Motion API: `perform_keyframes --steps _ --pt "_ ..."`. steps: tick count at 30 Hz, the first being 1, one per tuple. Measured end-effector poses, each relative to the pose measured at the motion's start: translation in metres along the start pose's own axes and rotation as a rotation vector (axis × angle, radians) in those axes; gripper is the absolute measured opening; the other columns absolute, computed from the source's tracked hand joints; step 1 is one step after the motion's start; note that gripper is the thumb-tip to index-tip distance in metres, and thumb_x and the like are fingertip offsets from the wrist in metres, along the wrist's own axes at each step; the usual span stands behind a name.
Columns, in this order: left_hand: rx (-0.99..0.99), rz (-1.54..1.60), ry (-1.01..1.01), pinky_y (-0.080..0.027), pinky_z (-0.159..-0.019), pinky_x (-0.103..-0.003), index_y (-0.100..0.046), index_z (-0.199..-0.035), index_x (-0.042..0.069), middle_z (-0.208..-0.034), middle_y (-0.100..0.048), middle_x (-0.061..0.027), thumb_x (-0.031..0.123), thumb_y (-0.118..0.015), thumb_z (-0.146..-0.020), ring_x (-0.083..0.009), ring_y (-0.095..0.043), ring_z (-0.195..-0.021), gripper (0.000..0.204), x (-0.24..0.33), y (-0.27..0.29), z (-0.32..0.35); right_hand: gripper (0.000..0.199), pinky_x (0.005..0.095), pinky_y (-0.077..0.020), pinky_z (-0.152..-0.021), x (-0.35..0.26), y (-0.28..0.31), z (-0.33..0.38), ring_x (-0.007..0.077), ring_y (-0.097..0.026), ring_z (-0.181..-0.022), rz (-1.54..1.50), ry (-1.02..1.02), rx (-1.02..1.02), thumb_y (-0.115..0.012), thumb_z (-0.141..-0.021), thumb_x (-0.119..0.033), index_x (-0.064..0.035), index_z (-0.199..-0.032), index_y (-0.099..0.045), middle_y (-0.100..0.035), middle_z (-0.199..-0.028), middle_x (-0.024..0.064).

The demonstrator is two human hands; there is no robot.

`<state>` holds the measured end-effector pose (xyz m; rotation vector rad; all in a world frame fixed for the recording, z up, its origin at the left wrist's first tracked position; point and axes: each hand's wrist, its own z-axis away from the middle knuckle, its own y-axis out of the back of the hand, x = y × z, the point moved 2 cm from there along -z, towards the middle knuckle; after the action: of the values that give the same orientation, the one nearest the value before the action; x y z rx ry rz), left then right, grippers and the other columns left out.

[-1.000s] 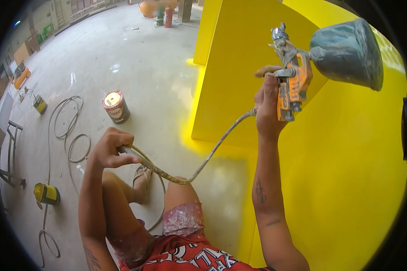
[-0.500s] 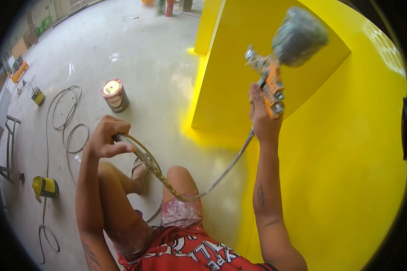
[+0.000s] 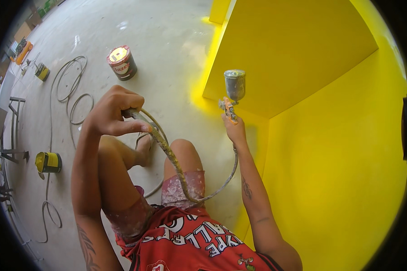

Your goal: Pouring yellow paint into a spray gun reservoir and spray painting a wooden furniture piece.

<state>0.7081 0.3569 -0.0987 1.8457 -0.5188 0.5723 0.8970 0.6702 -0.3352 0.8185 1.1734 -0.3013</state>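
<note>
My right hand (image 3: 235, 131) is closed around the handle of an orange spray gun (image 3: 230, 111). A grey, paint-smeared cup (image 3: 235, 85) sits upright on top of the gun. From the grip, a paint-crusted air hose (image 3: 178, 169) loops down past my shorts and up to my left hand (image 3: 115, 110), whose fingers are wrapped round it. The gun is in front of a large yellow panel (image 3: 294, 54), low by its near corner; the gap between them is hard to judge. Another yellow surface (image 3: 330, 180) meets that panel on the right.
A dark red-rimmed paint can (image 3: 122, 63) stands on the grey floor ahead of my left hand. Yellow-stained cans (image 3: 48, 162) stand further left. Coils of hose (image 3: 72, 79) lie on the floor, near a metal stand (image 3: 14, 131). An orange machine (image 3: 21, 52) is far left.
My right hand has brought the spray gun lower, to the left and further from the camera. My left hand still grips the hose. The view has shifted slightly.
</note>
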Motion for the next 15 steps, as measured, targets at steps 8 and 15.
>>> perform_keyframes --steps 8,15 --pt "0.015 -0.003 0.028 -0.022 -0.047 -0.037 -0.036 -0.058 0.005 -0.056 -0.026 -0.0073 0.041 -0.081 -0.079 -0.0211 -0.028 -0.047 0.061 0.005 0.003 0.002 0.036 0.0369 -0.0488 -0.067 0.038 -0.013 0.006 0.0206 -0.061 -0.068 0.058 -0.121 -0.044 -0.067 -0.091 -0.035 0.0005 -0.087 -0.066 -0.065 -0.07 0.0097" --pt "-0.032 -0.009 0.066 -0.022 -0.047 -0.038 -0.037 -0.058 0.003 -0.055 -0.025 -0.0075 0.044 -0.08 -0.08 -0.0213 -0.027 -0.047 0.063 0.003 0.004 0.001 0.03 0.0335 -0.0449 -0.061 -0.021 0.006 0.026 0.0141 -0.054 -0.065 -0.085 -0.003 0.073 -0.069 -0.093 -0.029 0.0007 -0.089 -0.065 -0.06 -0.069 0.0039"
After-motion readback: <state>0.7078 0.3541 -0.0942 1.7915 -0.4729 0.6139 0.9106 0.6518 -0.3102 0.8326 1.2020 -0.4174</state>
